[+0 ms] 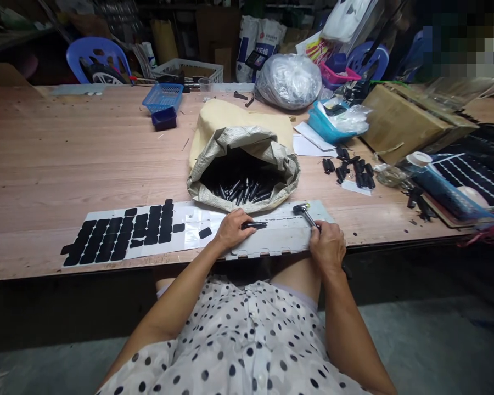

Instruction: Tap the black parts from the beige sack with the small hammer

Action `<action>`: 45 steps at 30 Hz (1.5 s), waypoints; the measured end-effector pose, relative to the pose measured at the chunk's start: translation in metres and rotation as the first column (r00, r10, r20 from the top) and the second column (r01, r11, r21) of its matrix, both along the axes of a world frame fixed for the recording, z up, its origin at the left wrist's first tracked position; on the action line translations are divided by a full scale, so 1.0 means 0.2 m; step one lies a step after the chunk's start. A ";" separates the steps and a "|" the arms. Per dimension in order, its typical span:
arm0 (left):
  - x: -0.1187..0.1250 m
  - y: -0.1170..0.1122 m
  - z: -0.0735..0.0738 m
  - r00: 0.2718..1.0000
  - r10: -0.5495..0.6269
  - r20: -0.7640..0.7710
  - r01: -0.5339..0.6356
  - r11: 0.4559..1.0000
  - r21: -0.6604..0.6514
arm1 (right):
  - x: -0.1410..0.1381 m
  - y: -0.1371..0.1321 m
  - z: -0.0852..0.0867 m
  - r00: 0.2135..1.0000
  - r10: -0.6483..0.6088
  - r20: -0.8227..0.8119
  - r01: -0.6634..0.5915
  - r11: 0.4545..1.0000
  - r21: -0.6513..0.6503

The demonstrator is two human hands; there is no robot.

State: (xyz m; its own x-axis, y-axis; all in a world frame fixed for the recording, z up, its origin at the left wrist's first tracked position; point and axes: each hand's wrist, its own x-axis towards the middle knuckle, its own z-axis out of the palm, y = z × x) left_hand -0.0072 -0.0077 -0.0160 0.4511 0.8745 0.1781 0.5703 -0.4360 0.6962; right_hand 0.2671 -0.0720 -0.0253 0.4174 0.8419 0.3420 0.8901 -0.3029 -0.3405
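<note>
My left hand [233,229] is closed on a slim black pen-like part [255,225], which points to the right over a pale board [278,241]. In my right hand [328,244] is a small hammer [308,213], gripped by its handle, with the head lying over the board's right part. Just beyond both hands, an open woven sack [242,203] faces me with many similar black parts [245,192] inside. Left of my left hand lies a white sheet [193,216] bearing rows of black rounded squares [115,233], with one loose black piece [205,233] near the hand.
Black parts [358,170] lie in a cluster at right, near a cardboard box [411,120] and a turquoise basin [327,126]. A blue basket [163,97] and a dark blue tray [164,119] stand at back left. A big plastic bag [288,81] sits at the far edge.
</note>
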 end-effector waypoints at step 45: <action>0.02 0.01 0.03 0.999 0.015 0.041 -0.012 0.998 -0.059 | -0.15 0.03 0.00 0.988 0.154 0.031 -0.157 0.975 0.154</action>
